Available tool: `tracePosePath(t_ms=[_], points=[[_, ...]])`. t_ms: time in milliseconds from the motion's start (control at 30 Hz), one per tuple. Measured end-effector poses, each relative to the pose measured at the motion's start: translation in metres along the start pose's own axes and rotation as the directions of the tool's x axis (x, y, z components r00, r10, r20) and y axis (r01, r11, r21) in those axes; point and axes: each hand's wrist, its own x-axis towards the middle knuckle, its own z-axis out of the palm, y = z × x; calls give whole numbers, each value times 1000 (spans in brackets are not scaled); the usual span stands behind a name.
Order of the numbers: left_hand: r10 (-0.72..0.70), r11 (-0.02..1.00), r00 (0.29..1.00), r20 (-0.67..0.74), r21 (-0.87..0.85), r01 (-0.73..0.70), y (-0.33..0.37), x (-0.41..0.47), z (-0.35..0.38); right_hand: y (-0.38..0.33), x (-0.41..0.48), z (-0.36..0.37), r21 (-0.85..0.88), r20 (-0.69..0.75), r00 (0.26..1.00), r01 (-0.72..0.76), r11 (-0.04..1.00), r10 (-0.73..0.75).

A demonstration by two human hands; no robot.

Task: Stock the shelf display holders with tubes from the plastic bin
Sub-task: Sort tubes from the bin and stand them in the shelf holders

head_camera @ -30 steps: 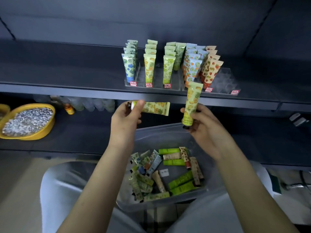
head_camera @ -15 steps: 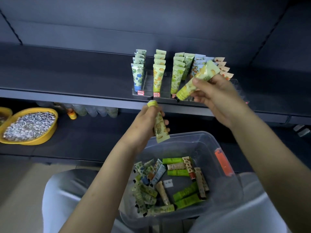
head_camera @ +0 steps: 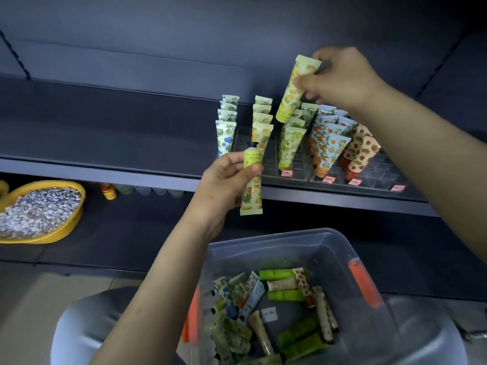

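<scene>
a dark grey shelf (head_camera: 105, 133) runs across the view, with a lower shelf (head_camera: 137, 233) beneath it. a clear plastic bin (head_camera: 369, 335) sits low in the view against the person's lap, and loose tubes (head_camera: 284, 296) lie jumbled on its floor, green, cream and patterned. on the lower shelf at the left rests a yellow tray (head_camera: 66, 227) heaped with small silvery pieces, too small to tell what they are.

clear display holders (head_camera: 379, 172) stand on the upper shelf. their left and middle slots hold tubes upright in rows, the far right slots none: a blue-flower row (head_camera: 225, 135), a yellow-fruit row (head_camera: 262, 119), a green row (head_camera: 290, 143), an orange-on-blue row (head_camera: 326, 143) and a strawberry row (head_camera: 361, 151).

the right hand (head_camera: 342, 77) is raised over the holders and pinches a yellow-fruit tube (head_camera: 295, 88) near its crimped top. the tube tilts, its lower end just above the back of the green row.

the left hand (head_camera: 224, 180) is in front of the shelf edge. its thumb and fingers are curled round a second yellow tube (head_camera: 251, 196), which stands black cap up and crimp down before the yellow-fruit row.

small red price tags (head_camera: 287, 173) line the front of the holders. a little orange bottle (head_camera: 108, 191) stands behind the tray.
</scene>
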Motion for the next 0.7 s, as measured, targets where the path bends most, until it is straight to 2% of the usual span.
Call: tracePosePath(t_ms=[167, 500, 700], points=[[-36, 999, 999, 7, 27, 35, -3, 9, -7, 12, 37, 15, -101, 50, 995, -84, 991, 89], [-45, 994, 999, -1, 95, 45, -14, 26, -20, 29, 79, 44, -391, 84, 991, -65, 918, 106], [-59, 991, 998, 15, 125, 57, -14, 30, -19, 44, 88, 56, -440, 61, 989, -92, 893, 132]])
